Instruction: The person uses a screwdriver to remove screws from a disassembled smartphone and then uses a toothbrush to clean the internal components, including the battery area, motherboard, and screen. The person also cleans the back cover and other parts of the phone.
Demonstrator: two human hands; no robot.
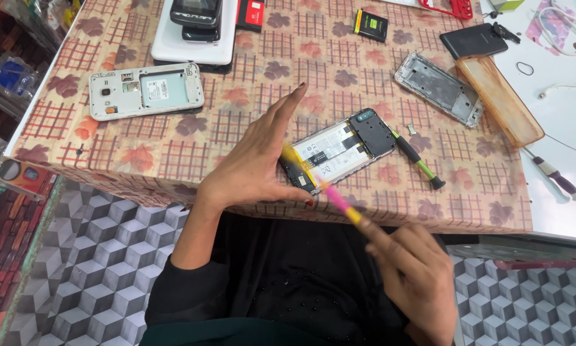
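An opened phone (339, 150) with its back cover off lies on the patterned tablecloth near the table's front edge, showing a white battery and black boards. My left hand (256, 163) rests beside its left end, thumb touching the lower corner, fingers stretched flat and apart. My right hand (413, 275) is below the table edge and grips a pink and yellow screwdriver (329, 192), blurred, whose tip reaches the phone's lower left part.
A green-handled screwdriver (419, 160) lies right of the phone. A white phone body (146, 91) sits far left, a metal frame (438, 88) and orange case (499, 99) far right. Stacked phones (195, 29), batteries (371, 24) and a purple-handled tool (557, 176) lie around.
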